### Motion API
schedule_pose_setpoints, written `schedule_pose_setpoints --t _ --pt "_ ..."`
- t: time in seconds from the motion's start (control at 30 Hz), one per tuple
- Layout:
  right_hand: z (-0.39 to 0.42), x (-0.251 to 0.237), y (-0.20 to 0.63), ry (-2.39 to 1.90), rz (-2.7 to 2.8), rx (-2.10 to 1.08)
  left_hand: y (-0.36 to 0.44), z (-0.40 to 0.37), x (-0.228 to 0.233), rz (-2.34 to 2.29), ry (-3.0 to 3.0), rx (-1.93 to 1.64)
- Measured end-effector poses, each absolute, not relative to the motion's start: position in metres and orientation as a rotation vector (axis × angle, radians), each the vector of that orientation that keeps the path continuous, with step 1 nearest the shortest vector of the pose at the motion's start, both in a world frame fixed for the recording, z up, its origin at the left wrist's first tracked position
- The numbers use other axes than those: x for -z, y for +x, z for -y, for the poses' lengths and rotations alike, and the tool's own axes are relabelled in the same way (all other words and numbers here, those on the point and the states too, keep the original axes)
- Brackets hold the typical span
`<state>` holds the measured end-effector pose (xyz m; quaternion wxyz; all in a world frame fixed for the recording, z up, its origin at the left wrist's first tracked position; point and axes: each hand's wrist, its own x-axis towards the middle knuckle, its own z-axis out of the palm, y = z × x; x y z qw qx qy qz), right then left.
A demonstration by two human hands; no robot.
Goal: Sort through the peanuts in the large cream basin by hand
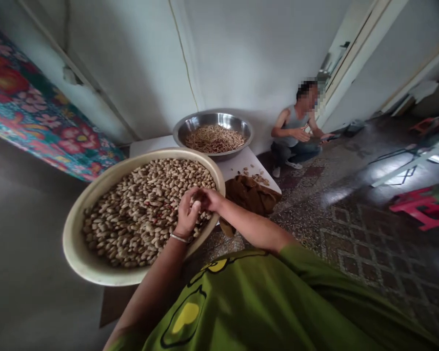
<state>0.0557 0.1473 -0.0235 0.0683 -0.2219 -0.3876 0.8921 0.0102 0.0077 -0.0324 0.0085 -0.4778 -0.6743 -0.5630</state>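
Note:
Unshelled peanuts [131,214] fill a wide cream-coloured basin [73,243] in front of me, with a few red bits among them. Over the basin's right side, my left hand [188,214], wearing a bracelet on its wrist, is closed with curled fingers. Close against it, my right hand [210,199] is also closed, its fingertips meeting the left hand's. What lies between the fingers is dark and too small to make out. Behind the basin stands a steel bowl [250,141] holding dry, pale brown pieces that look like shell fragments.
Basin and bowl rest on a white table [269,173] against the wall. Brown cloth [252,195] and scattered peanuts lie at its right corner. A person [296,131] squats beyond. A red stool [420,207] stands right; floral fabric [54,112] hangs left.

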Motion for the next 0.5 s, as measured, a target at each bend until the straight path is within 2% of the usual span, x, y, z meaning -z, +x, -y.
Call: schedule_pose_setpoints --t 0.07,0.13,0.3,0.5 --pt "-0.177 0.013 0.064 -0.702 0.904 -2.723 0.007 -0.003 0.03 2.148 -1.384 1.771" --pt "-0.216 0.005 0.079 -0.726 0.707 -2.629 0.002 -0.002 0.031 2.224 -1.315 1.773" --pt "-0.303 0.015 0.123 -1.186 0.726 -2.16 -0.006 -0.008 0.036 2.333 -1.279 1.713" --pt "-0.347 0.033 0.128 -1.281 0.785 -2.021 -0.01 -0.008 0.038 2.43 -1.276 1.547"
